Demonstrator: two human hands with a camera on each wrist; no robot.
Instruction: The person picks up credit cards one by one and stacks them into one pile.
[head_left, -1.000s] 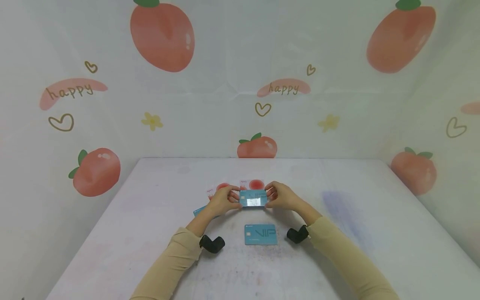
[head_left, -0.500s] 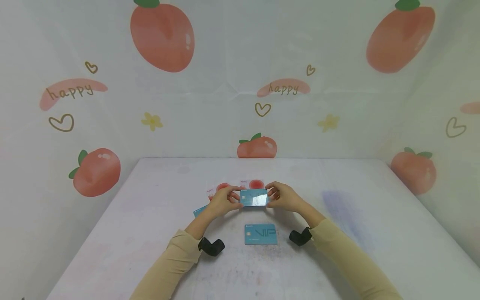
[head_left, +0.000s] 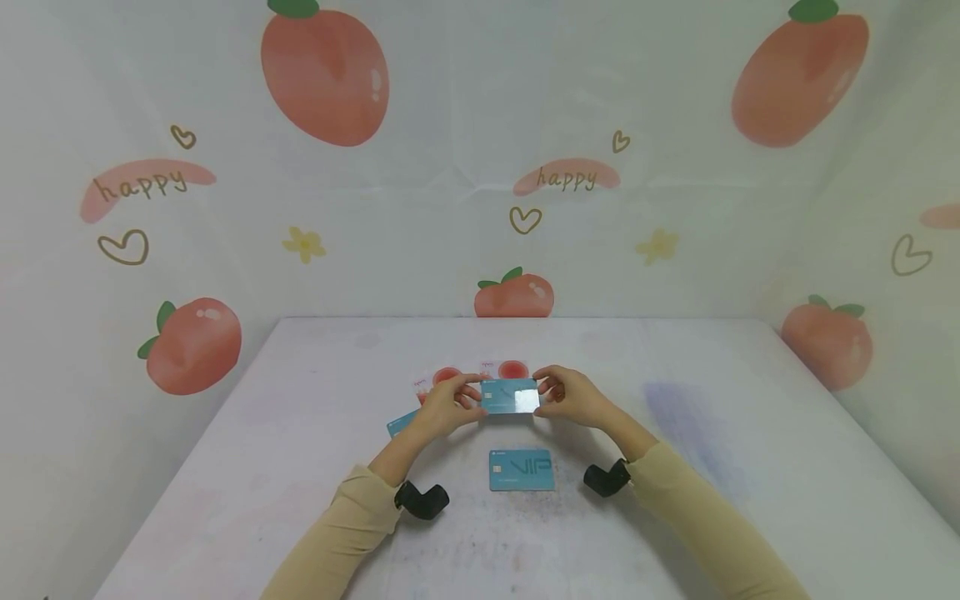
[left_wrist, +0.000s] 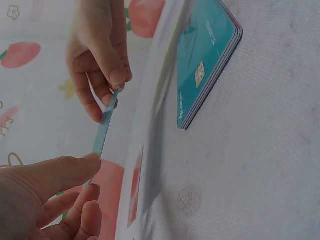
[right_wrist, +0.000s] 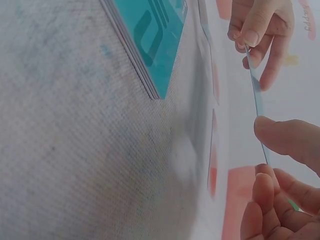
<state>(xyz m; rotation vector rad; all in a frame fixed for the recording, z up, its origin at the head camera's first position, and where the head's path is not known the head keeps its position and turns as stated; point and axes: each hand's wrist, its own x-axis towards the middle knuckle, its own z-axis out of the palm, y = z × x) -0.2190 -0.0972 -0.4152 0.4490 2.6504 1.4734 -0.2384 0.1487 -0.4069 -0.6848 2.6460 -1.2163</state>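
Observation:
A blue card (head_left: 498, 395) with a chip and a bright reflection is held up above the table between both hands. The left hand (head_left: 447, 405) pinches its left end, and the right hand (head_left: 576, 397) pinches its right end. Seen almost edge-on, the card (left_wrist: 103, 131) spans the gap between the two hands in the left wrist view. Below it on the table lies a stack of blue VIP cards (head_left: 521, 472), whose layered edges show in both wrist views. Another blue card (head_left: 401, 423) lies partly hidden behind the left wrist.
Behind the hands, two white cards with red print lie on the table: one card (head_left: 504, 367) behind the held one, another card (head_left: 446, 374) partly covered by the left hand. A fruit-patterned cloth (head_left: 420, 242) hangs behind the white table (head_left: 345, 367).
The right hand and forearm have shifted slightly to the right, and the held card a little with them. The bright reflection has slid toward the card's right end. Both hands keep their hold.

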